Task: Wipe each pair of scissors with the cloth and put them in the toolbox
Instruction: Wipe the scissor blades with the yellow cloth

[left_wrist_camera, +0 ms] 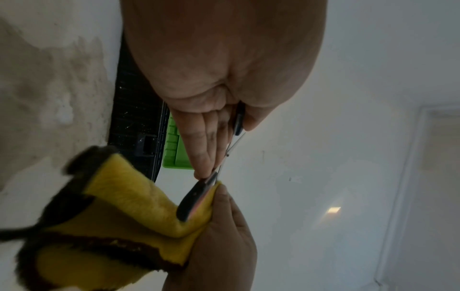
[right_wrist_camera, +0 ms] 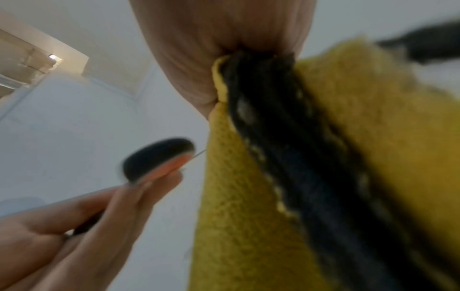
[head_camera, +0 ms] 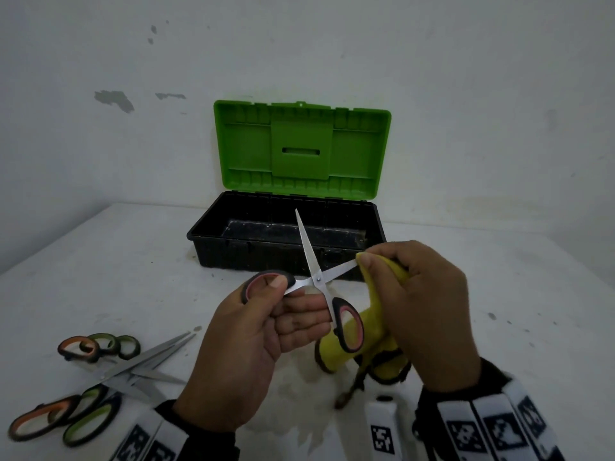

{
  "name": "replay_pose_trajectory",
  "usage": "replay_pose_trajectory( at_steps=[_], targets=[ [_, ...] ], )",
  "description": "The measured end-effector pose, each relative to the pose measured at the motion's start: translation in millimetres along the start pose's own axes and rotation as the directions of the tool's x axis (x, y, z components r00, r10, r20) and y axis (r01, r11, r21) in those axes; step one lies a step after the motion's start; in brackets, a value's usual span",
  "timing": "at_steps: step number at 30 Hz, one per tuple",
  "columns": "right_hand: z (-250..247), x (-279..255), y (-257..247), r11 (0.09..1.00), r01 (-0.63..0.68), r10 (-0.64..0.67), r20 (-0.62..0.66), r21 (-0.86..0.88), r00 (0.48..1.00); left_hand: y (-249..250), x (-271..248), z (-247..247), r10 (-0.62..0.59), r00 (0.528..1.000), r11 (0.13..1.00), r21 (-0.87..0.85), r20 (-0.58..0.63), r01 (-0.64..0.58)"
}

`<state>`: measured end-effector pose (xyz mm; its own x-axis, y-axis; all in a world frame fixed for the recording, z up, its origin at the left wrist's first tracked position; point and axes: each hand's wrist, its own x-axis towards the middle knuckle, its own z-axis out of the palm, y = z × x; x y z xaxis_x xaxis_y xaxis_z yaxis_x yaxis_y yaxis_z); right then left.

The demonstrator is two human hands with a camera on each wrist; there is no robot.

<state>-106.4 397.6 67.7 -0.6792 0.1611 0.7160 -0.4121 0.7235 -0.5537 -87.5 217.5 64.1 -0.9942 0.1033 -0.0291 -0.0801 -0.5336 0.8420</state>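
Note:
My left hand (head_camera: 266, 314) holds a pair of pink-and-black handled scissors (head_camera: 317, 279) with the blades spread wide; the thumb is through one handle loop. One blade points up over the toolbox (head_camera: 213, 237), the other runs right into the yellow cloth (head_camera: 372, 324). My right hand (head_camera: 416, 294) pinches that cloth around the blade's tip. The cloth hangs down with a dark border. In the left wrist view the scissors (left_wrist_camera: 194, 198) lie against the cloth (left_wrist_camera: 129, 208). In the right wrist view a scissor handle (right_wrist_camera: 159, 159) shows beside the cloth (right_wrist_camera: 239, 216).
The toolbox is black with a green lid (head_camera: 301, 149) standing open against the wall; its inside looks bare. Several scissors with orange and green handles (head_camera: 100, 371) lie piled on the white table (head_camera: 515, 294) at the front left.

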Motion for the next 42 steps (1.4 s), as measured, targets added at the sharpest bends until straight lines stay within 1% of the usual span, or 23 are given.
replay_pose_trajectory(
  at_steps=[2,3,7,10,14,18,21,23,25,28,31,32,33,35,37,40,42],
  targets=[
    [-1.2,3.1,3.4,0.999,-0.031,0.030,-0.011,-0.026,0.999,-1.2,-0.7,0.6,0.003,1.000,1.000,0.003,-0.005,-0.003],
    [0.3,2.4,1.9,0.999,-0.024,0.024,-0.016,-0.030,1.000,-1.5,-0.5,1.1,0.008,1.000,1.000,-0.001,-0.008,-0.008],
    [10.6,-6.6,-9.3,0.996,0.084,-0.083,0.022,-0.016,0.996,-1.4,2.9,0.3,0.032,0.999,0.999,0.025,-0.017,-0.031],
    [10.2,-7.4,-8.2,0.996,0.087,-0.088,0.041,0.021,0.995,-0.8,3.2,-1.8,0.030,1.000,0.999,0.032,-0.002,-0.030],
    [2.7,2.4,1.5,1.000,0.014,-0.014,0.010,-0.016,1.000,-3.4,2.3,-5.8,0.010,1.000,1.000,-0.002,0.017,-0.010],
    [-8.8,13.7,16.1,0.987,-0.152,0.153,0.022,-0.052,0.988,-4.5,2.7,-7.5,-0.015,1.000,1.000,-0.010,0.003,0.015],
    [-18.8,19.1,22.6,0.963,-0.267,0.268,-0.027,0.012,0.963,-2.1,3.8,-8.0,0.007,1.000,1.000,-0.010,-0.011,-0.007],
    [-23.5,19.9,18.9,0.957,-0.284,0.287,-0.045,0.058,0.957,-1.2,4.8,-8.4,0.022,0.999,1.000,0.010,-0.024,-0.022],
    [-24.3,18.3,9.4,0.966,-0.248,0.249,-0.014,0.078,0.968,-2.5,5.8,-7.8,0.040,0.999,0.998,0.049,-0.034,-0.038],
    [-14.5,12.2,-5.9,0.987,-0.141,0.138,0.048,0.077,0.989,-7.1,6.0,-4.9,0.076,0.997,0.987,0.145,-0.028,-0.072],
    [3.5,2.7,-11.5,1.000,0.024,-0.022,0.087,-0.019,0.996,-11.0,5.7,-2.8,0.124,0.992,0.964,0.235,0.010,-0.123],
    [8.0,0.3,-10.5,0.998,0.051,-0.047,0.098,-0.045,0.994,-11.9,5.3,-3.0,0.142,0.990,0.956,0.257,0.024,-0.144],
    [9.8,-0.2,-8.8,0.997,0.051,-0.045,0.102,-0.059,0.994,-12.6,4.6,-3.7,0.159,0.987,0.948,0.272,0.037,-0.163],
    [8.0,3.5,-2.9,0.997,-0.007,0.013,0.084,-0.075,0.996,-13.8,2.8,-6.9,0.185,0.981,0.940,0.282,0.056,-0.194],
    [3.4,10.1,7.5,0.989,-0.109,0.117,0.079,-0.098,0.990,-14.4,2.1,-10.9,0.202,0.977,0.927,0.309,0.070,-0.214],
    [-2.7,16.4,24.2,0.957,-0.258,0.272,0.108,-0.132,0.956,-12.0,1.5,-13.3,0.205,0.976,0.928,0.303,0.068,-0.216],
    [-8.6,16.1,31.3,0.931,-0.353,0.361,0.095,-0.086,0.928,-7.3,3.6,-13.3,0.218,0.975,0.928,0.299,0.041,-0.220]
  ],
)
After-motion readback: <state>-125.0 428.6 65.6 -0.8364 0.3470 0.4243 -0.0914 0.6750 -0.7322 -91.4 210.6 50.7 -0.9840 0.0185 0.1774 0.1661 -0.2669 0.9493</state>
